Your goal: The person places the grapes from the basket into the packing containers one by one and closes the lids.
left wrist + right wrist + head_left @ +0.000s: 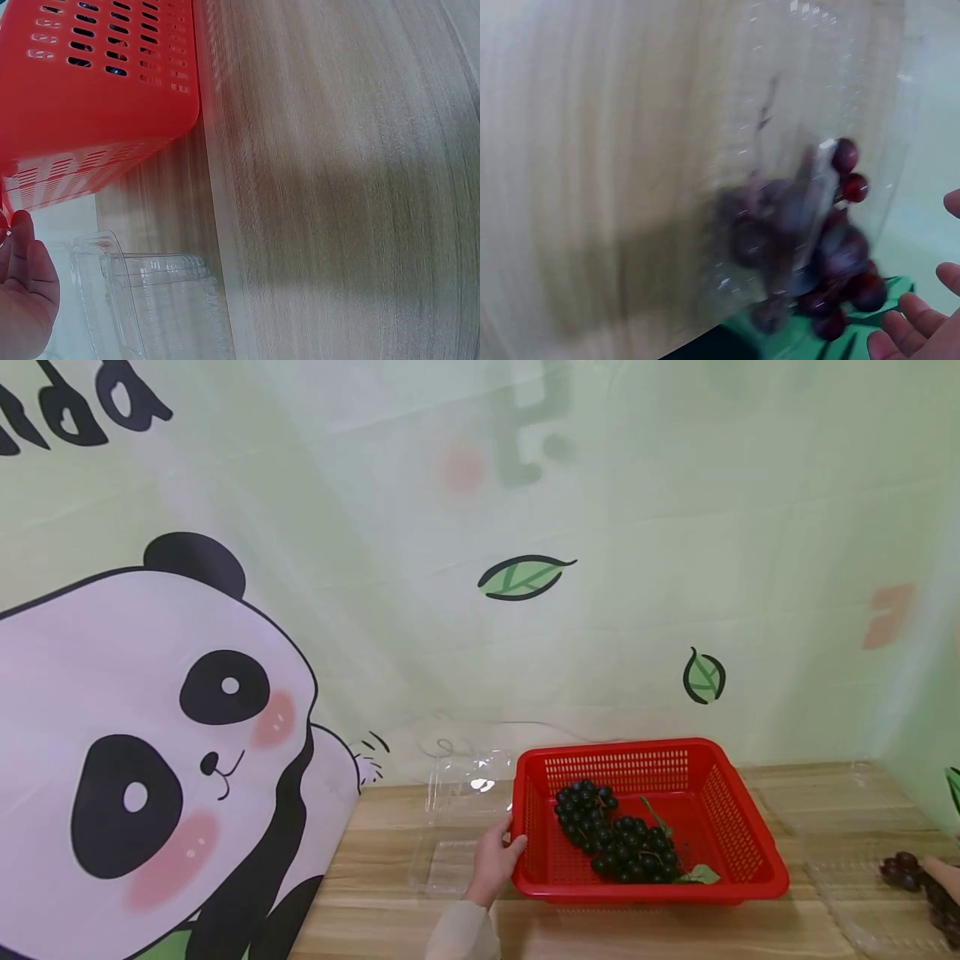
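My left hand (495, 864) holds the left rim of a red plastic basket (652, 893), its thumb over the edge; in the left wrist view its fingertips are right at the rim. Inside the basket lies a bunch of black grapes (633, 852) with a green stem and a leaf (701, 874). At the far right, partly out of the head view, my right hand (943, 878) is beside a bunch of dark red grapes (903, 870). The right wrist view shows these grapes (844, 255) in a clear container, with the fingers of the right hand (930, 322) spread and apart from them.
A clear plastic container (450, 860) stands left of the basket. The other clear container (840, 893) is to its right on the wood-grain table (390, 877). Behind hangs a pale green cloth (637, 610) printed with a panda and leaves.
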`<action>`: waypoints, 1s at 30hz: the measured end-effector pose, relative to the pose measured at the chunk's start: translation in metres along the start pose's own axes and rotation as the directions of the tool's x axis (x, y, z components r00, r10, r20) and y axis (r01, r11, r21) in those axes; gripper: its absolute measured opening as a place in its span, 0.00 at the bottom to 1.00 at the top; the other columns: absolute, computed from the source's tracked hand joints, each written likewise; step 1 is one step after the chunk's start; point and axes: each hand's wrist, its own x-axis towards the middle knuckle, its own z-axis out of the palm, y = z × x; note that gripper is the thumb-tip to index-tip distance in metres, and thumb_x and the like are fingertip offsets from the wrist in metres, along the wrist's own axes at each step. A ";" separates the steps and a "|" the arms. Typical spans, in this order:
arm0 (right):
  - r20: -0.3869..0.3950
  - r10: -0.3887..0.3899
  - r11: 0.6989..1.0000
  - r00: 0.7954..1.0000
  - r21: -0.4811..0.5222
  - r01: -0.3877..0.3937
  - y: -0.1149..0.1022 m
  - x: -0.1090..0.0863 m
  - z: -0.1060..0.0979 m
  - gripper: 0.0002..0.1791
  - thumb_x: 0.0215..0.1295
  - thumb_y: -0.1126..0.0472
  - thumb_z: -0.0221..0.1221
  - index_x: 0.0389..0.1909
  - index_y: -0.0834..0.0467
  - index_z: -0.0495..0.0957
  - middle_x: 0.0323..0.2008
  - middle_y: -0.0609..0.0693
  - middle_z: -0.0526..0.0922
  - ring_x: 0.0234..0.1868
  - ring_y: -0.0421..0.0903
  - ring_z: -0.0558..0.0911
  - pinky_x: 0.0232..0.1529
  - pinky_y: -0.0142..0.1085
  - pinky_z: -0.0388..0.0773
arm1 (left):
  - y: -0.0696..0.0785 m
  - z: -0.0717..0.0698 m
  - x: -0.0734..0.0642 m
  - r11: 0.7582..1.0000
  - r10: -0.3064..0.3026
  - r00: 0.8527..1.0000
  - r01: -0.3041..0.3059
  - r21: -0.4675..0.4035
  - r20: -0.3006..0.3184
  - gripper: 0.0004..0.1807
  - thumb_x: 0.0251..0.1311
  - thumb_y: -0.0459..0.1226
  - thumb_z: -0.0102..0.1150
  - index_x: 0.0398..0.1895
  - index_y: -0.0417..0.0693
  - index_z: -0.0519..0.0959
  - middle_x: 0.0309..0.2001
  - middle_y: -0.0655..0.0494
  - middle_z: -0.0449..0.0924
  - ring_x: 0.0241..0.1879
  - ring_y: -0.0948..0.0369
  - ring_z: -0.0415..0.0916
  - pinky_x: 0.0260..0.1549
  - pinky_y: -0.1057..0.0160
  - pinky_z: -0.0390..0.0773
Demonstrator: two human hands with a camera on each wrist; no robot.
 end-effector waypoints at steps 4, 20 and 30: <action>-0.010 -0.100 0.992 0.995 0.081 0.100 -0.006 0.008 0.007 0.37 0.57 0.60 0.50 0.65 0.63 0.44 0.64 0.67 0.46 0.64 0.63 0.50 0.59 0.55 0.54 | 0.000 0.001 -0.001 1.000 -0.014 1.000 0.014 -0.007 -0.002 0.23 0.56 0.32 0.53 0.57 0.39 0.67 0.41 0.45 0.76 0.27 0.60 0.77 0.24 0.64 0.80; 0.021 -0.530 0.839 0.847 0.159 0.521 -0.078 -0.031 -0.048 0.31 0.55 0.58 0.56 0.52 0.75 0.60 0.46 0.79 0.62 0.44 0.72 0.63 0.38 0.59 0.63 | -0.001 0.001 0.000 1.000 0.005 1.000 -0.005 0.007 -0.017 0.23 0.56 0.31 0.53 0.56 0.38 0.68 0.40 0.45 0.76 0.26 0.63 0.75 0.23 0.65 0.79; 0.106 -0.721 0.668 0.685 0.369 0.646 -0.131 -0.067 -0.077 0.29 0.57 0.58 0.56 0.50 0.77 0.62 0.46 0.79 0.64 0.45 0.71 0.65 0.38 0.60 0.65 | 0.000 0.002 0.000 1.000 -0.015 1.000 0.015 0.006 -0.010 0.23 0.56 0.31 0.53 0.57 0.40 0.68 0.41 0.45 0.76 0.28 0.62 0.76 0.25 0.64 0.80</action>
